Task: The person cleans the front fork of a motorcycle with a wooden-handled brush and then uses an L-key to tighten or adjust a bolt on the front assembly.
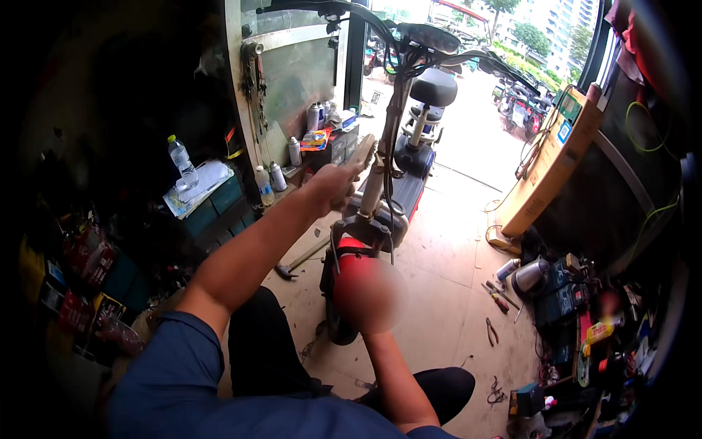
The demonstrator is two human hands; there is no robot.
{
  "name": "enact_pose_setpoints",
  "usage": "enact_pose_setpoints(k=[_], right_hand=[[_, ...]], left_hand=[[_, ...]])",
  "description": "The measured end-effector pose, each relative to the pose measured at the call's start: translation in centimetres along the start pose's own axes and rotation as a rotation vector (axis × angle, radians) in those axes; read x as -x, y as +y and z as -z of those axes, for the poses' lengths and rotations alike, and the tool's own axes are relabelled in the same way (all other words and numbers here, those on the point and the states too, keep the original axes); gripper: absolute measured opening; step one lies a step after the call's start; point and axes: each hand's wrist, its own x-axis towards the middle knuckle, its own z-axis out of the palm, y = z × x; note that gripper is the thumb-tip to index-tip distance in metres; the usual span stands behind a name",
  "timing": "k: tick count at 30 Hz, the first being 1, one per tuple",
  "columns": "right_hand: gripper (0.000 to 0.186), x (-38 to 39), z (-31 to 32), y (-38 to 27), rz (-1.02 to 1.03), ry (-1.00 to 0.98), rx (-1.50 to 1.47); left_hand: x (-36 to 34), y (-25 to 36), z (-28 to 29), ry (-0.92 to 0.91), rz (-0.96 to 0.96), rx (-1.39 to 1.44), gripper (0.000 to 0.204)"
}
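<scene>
My left hand [338,183] grips a long tan tool [360,156], perhaps wooden-handled, held up beside the steering column [373,190] of an electric scooter [412,168], which faces me with its handlebars at the top. My right hand [365,314] reaches to the red front fender [349,256] above the front wheel, but a round blur hides its fingers and anything in them. Black cables run down along the column. A hammer [285,271] lies on the floor left of the front wheel.
Batteries and papers with a water bottle [183,164] stand left; spray cans [296,150] line the door frame. A tall cardboard box [537,175] leans right. Pliers [491,329], screwdrivers and a steel cylinder [530,276] lie near cluttered shelving. Scooters are parked outside.
</scene>
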Motion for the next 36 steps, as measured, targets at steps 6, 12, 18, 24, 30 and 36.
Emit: enact_pose_setpoints(k=[6,12,18,24,30,36], right_hand=[[0.023,-1.2,4.1,-2.1,-0.025,-0.006,-0.048],[0.023,0.3,0.4,-0.3,-0.019,0.068,-0.095],[0.022,-0.2,1.3,-1.6,0.029,0.119,-0.024],[0.020,-0.3,1.5,-1.8,-0.072,0.072,-0.109],[0.017,-0.6,0.2,-0.8,-0.004,0.124,-0.079],[0.017,-1.5,3.6,-4.3,-0.058,0.074,-0.104]], left_hand=[[5.4,-1.0,-0.2,-0.077,-0.091,-0.030,0.034],[2.8,-0.1,-1.7,-0.011,-0.112,-0.011,0.059],[-4.1,1.3,0.9,0.000,-0.397,-0.321,0.038],[-1.4,-3.7,0.1,-0.030,-0.494,-0.354,0.062],[0.1,0.1,-2.4,-0.026,-0.246,-0.154,0.048],[-2.9,-1.0,1.8,-0.063,-0.431,-0.314,0.031]])
